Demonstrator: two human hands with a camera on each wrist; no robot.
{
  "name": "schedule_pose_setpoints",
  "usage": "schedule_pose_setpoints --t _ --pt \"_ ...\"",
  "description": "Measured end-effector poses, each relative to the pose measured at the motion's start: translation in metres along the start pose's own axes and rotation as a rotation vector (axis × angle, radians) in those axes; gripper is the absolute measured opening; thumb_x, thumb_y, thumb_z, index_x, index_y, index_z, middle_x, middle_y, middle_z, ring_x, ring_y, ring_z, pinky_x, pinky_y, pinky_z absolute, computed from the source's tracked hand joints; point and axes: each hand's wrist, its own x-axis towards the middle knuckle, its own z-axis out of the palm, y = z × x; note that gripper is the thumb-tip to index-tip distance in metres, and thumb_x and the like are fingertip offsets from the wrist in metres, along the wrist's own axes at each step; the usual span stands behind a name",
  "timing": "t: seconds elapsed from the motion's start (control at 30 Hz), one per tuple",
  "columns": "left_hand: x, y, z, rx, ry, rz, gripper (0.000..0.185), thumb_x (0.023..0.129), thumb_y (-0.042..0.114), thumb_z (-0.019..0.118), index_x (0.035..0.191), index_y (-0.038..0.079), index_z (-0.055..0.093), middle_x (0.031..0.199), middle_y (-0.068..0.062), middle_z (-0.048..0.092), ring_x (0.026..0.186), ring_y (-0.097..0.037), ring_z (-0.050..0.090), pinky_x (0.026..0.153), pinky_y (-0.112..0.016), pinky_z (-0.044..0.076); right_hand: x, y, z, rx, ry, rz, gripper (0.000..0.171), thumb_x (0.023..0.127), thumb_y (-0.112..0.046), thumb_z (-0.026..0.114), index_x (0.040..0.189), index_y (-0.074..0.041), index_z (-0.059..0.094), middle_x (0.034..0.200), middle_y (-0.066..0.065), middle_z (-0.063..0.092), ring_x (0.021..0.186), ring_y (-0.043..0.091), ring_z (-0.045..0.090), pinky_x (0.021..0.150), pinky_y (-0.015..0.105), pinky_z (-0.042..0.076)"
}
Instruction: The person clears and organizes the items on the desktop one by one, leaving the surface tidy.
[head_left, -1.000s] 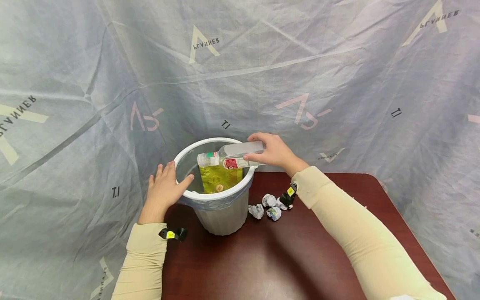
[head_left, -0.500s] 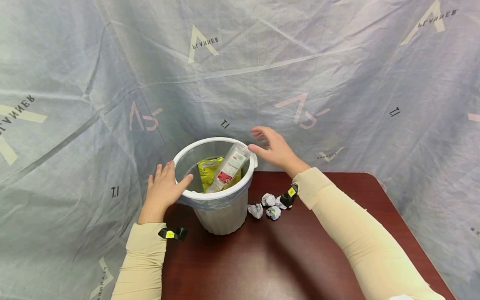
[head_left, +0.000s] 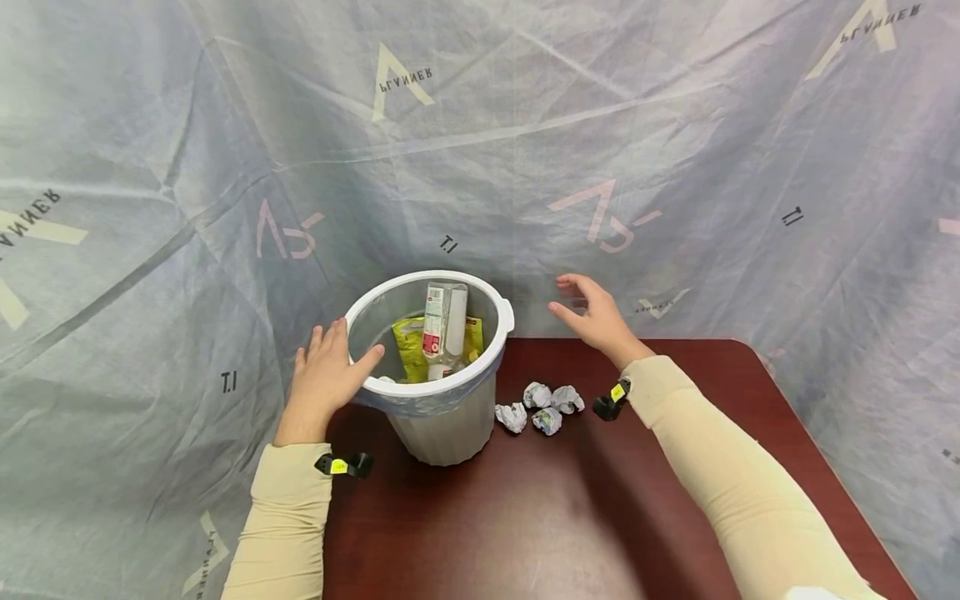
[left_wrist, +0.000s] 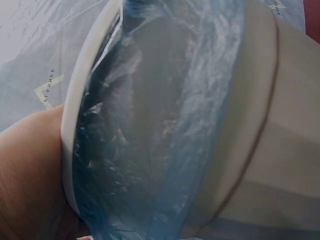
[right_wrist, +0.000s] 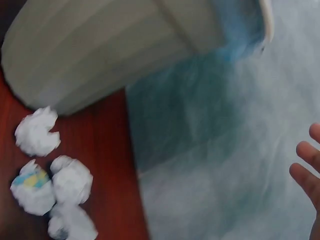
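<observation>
A white waste bin (head_left: 505,316) lined with a blue bag stands at the back left of the dark red table (head_left: 525,517). Inside it lie a clear plastic bottle (head_left: 444,325) with a red label and a yellow wrapper (head_left: 408,354). My left hand (head_left: 326,379) rests against the bin's left rim, thumb over the edge; the left wrist view shows only that rim and bag (left_wrist: 150,130). My right hand (head_left: 592,315) hovers to the right of the bin, fingers spread and empty. Several crumpled paper balls (head_left: 542,407) lie on the table below it, also seen as paper balls (right_wrist: 50,185) in the right wrist view.
A grey printed sheet (head_left: 675,150) hangs behind and around the table. The table's right edge (head_left: 817,467) runs diagonally beside my right forearm. Small black and yellow wrist clips (head_left: 345,465) sit on both sleeves.
My right hand let go of the bottle, which dropped into the bin and settled upright against the wrapper. That hand then drew back to the right. The left hand stayed put.
</observation>
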Motion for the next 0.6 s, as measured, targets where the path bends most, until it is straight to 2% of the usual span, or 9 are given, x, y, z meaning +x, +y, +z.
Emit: schedule_pose_setpoints --t 0.17,0.33,0.6 --pt "0.0 0.001 -0.001 0.0 -0.007 -0.003 0.102 0.097 0.071 0.039 0.161 -0.002 0.008 0.165 -0.027 0.014 0.153 -0.046 -0.003 0.115 -0.071 -0.001 -0.021 0.04 0.007 0.009 -0.003 0.1 0.058 0.096 -0.036 0.071 0.145 -0.01 0.052 0.14 0.018 0.055 0.128 0.035 0.054 0.105 0.055 0.044" --pt "0.0 0.001 -0.002 -0.005 -0.006 -0.005 0.102 0.097 0.071 0.039 0.161 -0.002 0.008 0.165 -0.026 0.013 0.153 -0.046 -0.003 0.116 -0.071 -0.001 -0.041 0.071 0.018 0.043 0.034 0.201 0.063 0.095 -0.036 0.072 0.148 -0.013 0.049 0.143 0.015 0.054 0.132 0.032 0.051 0.107 0.053 0.043" --pt "0.001 0.002 -0.001 0.001 -0.001 -0.005 0.101 0.098 0.07 0.039 0.161 -0.002 0.009 0.165 -0.027 0.014 0.153 -0.046 -0.002 0.115 -0.071 0.0 -0.073 0.11 0.047 0.121 0.078 0.28 0.064 0.092 -0.028 0.076 0.147 -0.008 0.05 0.143 0.018 0.055 0.132 0.039 0.052 0.105 0.052 0.045"
